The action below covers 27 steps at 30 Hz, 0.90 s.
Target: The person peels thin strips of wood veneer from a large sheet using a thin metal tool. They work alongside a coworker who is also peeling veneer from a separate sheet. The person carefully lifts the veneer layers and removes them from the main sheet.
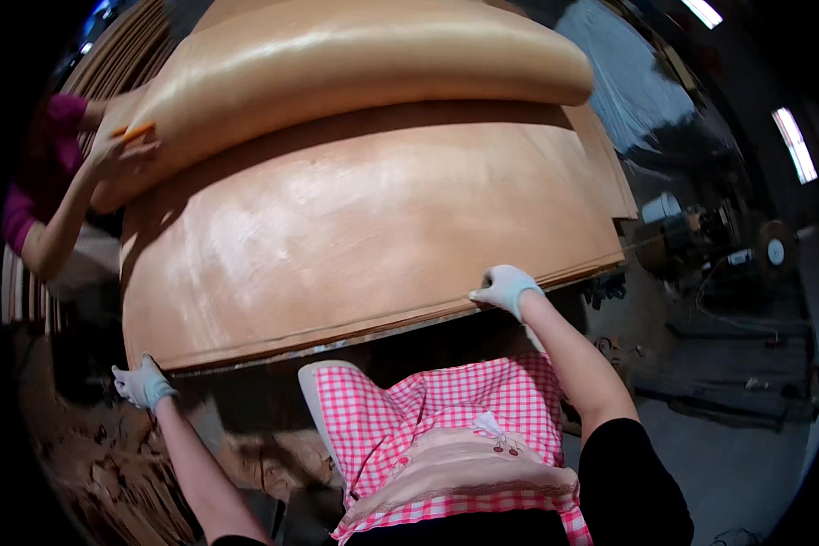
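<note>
Gripping the near edge of the big wood sheet (364,237) was the right hand (503,288), fingers curled | left hand (142,384) hung loosely curled just off its left corner | another person's hand (118,155) pressed the far curled sheet (355,55) | open floor (737,455) lay right.

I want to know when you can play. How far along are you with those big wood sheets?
Done: a stack of thin wood sheets already lies flat. In hand: my right hand rests on the stack's near edge, my left hand hangs just off its corner, and a helper's hand handles a curled sheet above. Left: that sheet isn't flat yet.
</note>
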{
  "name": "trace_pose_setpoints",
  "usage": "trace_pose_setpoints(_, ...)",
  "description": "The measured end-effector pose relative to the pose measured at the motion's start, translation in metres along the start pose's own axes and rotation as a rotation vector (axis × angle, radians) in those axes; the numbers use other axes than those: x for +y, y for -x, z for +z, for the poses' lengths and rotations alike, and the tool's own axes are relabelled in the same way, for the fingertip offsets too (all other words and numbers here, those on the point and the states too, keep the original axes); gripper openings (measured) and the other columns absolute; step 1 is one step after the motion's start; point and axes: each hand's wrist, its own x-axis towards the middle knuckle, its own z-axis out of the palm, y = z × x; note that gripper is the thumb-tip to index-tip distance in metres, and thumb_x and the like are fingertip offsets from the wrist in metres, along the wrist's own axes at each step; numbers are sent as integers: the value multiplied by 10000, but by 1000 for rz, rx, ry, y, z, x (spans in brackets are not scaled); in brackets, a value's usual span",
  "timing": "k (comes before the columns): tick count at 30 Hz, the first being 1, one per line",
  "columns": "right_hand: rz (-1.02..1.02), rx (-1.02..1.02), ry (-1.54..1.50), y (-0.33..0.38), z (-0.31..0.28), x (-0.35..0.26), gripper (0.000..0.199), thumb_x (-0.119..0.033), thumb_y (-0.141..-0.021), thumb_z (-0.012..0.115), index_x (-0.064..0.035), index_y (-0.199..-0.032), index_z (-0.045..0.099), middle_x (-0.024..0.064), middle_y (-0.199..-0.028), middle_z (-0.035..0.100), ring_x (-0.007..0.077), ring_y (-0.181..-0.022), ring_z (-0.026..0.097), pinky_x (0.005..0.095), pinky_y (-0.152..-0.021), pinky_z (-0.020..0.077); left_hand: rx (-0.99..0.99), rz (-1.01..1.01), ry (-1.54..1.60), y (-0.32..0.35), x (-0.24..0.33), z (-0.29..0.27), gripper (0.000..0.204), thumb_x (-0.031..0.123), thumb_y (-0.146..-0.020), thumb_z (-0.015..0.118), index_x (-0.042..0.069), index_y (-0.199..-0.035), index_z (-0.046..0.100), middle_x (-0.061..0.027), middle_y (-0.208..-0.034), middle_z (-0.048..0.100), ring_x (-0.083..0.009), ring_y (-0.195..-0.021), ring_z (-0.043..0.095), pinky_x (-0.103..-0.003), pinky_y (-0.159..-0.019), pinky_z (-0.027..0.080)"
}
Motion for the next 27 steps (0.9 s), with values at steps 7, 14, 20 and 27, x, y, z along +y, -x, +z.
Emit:
trace_pose_setpoints(7, -73, 24, 61, 0, -2, -7, 530, -513, -763, 674, -20, -952, 724, 223, -990, 693, 370, -927, 671, 440, -814, 530, -585, 1123, 414, 304, 168, -92, 846, 341, -813, 655, -35, -1476, 289, -300, -1510, 284, -437, -1417, 234, -510, -1181, 158)
trace_pose_setpoints(14, -198, -22, -80, 7, -9, 16, 384, -371, -815, 626, -37, -979, 720, 203, -994, 694, 365, -935, 669, 443, -832, 518, -819, 1225, 326, 414, 224, -136, 963, 425, -789, 702, -39, -1491, 232, -319, -1523, 232, -435, -1429, 196, -499, -1181, 146)
trace_pose_setpoints(20, -227, -19, -88, -4, -81, 209, 378, -315, -804, 620, -45, -1055, 705, 176, -1024, 711, 310, -922, 681, 399, -843, 520, -831, 1185, 309, 411, 222, -132, 1010, 386, -748, 756, -27, -1500, 223, -286, -1552, 202, -394, -1457, 166, -480, -1194, 115)
trace_pose_setpoints(27, 210, 110, -139, 7, -149, 353, 332, -264, -858, 641, -53, -1110, 689, 167, -1111, 687, 305, -1026, 652, 401, -913, 499, -824, 1163, 283, 399, 213, -125, 996, 366, -729, 771, 43, -1516, 253, -258, -1572, 177, -392, -1465, 140, -485, -1194, 112)
